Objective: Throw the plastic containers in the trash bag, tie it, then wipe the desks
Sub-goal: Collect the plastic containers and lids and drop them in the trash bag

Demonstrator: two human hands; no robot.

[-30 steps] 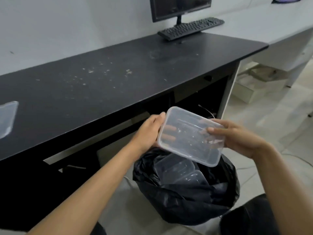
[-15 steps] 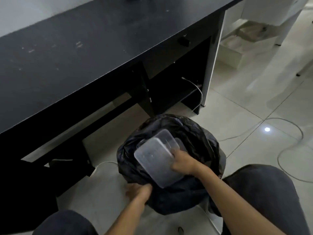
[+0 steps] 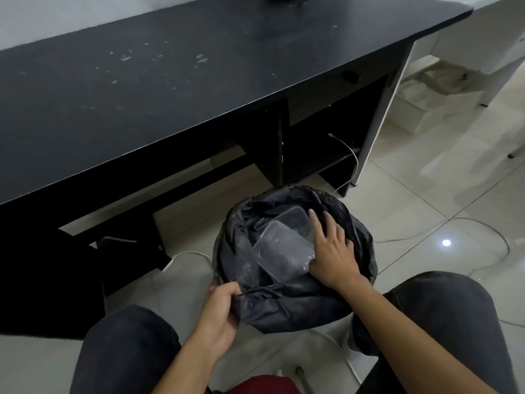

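Clear plastic container [image 3: 281,254] lies in the mouth of the black bag [image 3: 284,305], its long axis slanting from far left to near right, so we should push it deeper with our spread right hand [image 3: 331,251] while our left hand [image 3: 221,317] pinches the near rim taut.
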